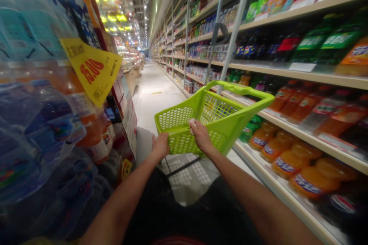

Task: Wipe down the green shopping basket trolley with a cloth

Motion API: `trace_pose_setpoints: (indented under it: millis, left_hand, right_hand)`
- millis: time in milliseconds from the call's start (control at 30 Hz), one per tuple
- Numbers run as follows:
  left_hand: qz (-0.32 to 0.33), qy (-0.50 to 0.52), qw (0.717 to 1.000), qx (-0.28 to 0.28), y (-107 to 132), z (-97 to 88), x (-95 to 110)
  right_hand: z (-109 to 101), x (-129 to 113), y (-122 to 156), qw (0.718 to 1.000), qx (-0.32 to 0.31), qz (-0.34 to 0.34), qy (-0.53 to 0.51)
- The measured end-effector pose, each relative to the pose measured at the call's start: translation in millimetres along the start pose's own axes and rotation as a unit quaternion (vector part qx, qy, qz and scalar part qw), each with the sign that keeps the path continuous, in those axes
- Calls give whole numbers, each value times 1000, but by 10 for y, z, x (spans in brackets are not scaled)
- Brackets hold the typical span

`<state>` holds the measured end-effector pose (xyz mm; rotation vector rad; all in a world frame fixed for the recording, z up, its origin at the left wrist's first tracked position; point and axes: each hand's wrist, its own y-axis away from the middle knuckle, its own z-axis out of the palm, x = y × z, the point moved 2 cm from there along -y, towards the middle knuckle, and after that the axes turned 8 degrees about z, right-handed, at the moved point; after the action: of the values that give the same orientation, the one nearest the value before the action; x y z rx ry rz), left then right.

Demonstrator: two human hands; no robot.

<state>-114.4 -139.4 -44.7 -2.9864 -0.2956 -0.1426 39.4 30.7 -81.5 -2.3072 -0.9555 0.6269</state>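
Observation:
A lime-green plastic shopping cart (pixel 184 141) with a perforated basket stands turned across the aisle before me, its handle side toward the right shelves. My left hand (pixel 161 144) is closed on the rim at the basket's near left corner. Over the near side's rim, my right hand (pixel 200 134) is closed around a small whitish crumpled piece, like a tissue (pixel 191 123); its far part is hidden by the fingers. The part of the basket's inside that shows holds no goods. Thin dark frame bars run beneath the basket.
Tall shelves of bottled drinks (pixel 304 183) line the right side, close to the cart. Shrink-wrapped bottle packs (pixel 43 130) are stacked at the left, with a yellow price sign (pixel 93 69) sticking out. The tiled aisle floor (pixel 152 80) runs far ahead.

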Motion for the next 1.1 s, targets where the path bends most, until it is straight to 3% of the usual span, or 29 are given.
trace_pose_setpoints:
  millis: [467,600,700,800,967,1100]
  left_hand:
    - [10,10,1000,22,-161,144,265]
    - [43,19,998,35,-230,221,440]
    - [106,35,993,31,-283,241,533]
    - [152,46,987,7,-370,216,477]
    - [79,17,997,-12,-545,169,145]
    - [92,-8,995,-25,-578,214,137]
  right_hand:
    - [122,378,-261,999,-25,11,-27]
    - [138,572,-294,999,-14,39,-27]
    - [106,705,-285,998,-3,63,-30]
    - [47,796,-274,996,2,69,-52]
    - [-61,820,-255,994,-7,85,-68]
    - [-147,689,-134,990,1,114,-78]
